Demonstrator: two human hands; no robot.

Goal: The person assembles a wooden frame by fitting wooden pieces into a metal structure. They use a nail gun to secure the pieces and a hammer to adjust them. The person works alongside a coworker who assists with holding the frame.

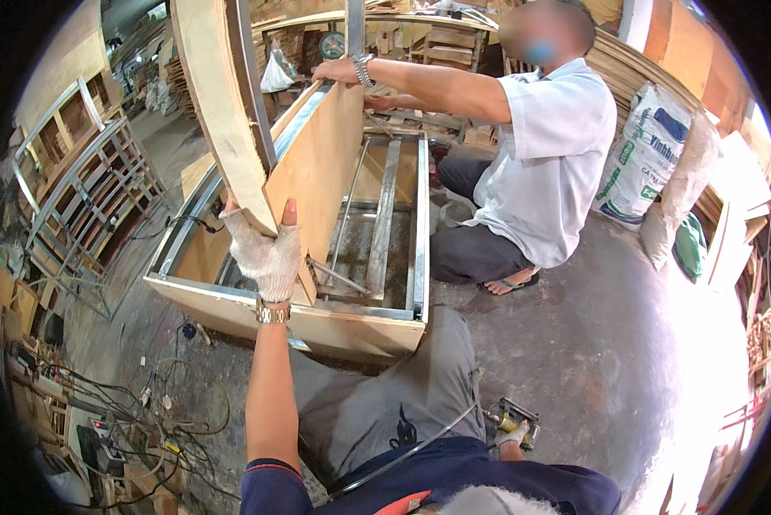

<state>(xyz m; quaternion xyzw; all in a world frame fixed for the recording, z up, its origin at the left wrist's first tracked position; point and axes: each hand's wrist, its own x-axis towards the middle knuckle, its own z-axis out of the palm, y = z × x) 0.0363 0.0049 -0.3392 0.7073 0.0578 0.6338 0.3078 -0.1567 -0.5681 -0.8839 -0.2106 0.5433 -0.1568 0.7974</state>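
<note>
1. Far left, grey metal-framed racks (93, 184) lean against each other, and a tangle of black cables (145, 403) lies on the concrete floor (591, 343) near the lower left.
2. The left hand (265, 253), in a white knitted fingerless glove with a metal wristwatch, reaches up and forward. Its grip is closed on the near lower corner of a flat pale plywood panel (321, 163), thumb on the near face, seemingly to steady the panel on edge.
3. The plywood panel stands tilted inside a long open box of plywood with a steel inner frame (377, 318), which lies on the floor just ahead of the person's knees.
4. A second pale plank (218, 94) rises steeply beside the panel, touching the gloved fingers.
5. A co-worker in a white shirt (548, 146) crouches right of the box and holds the panel's far end, sharing its weight.
6. The right hand (512, 433), also gloved, rests low by the right thigh, grip wrapped around a yellow-and-black power tool (518, 416), kept out of the way.
</note>
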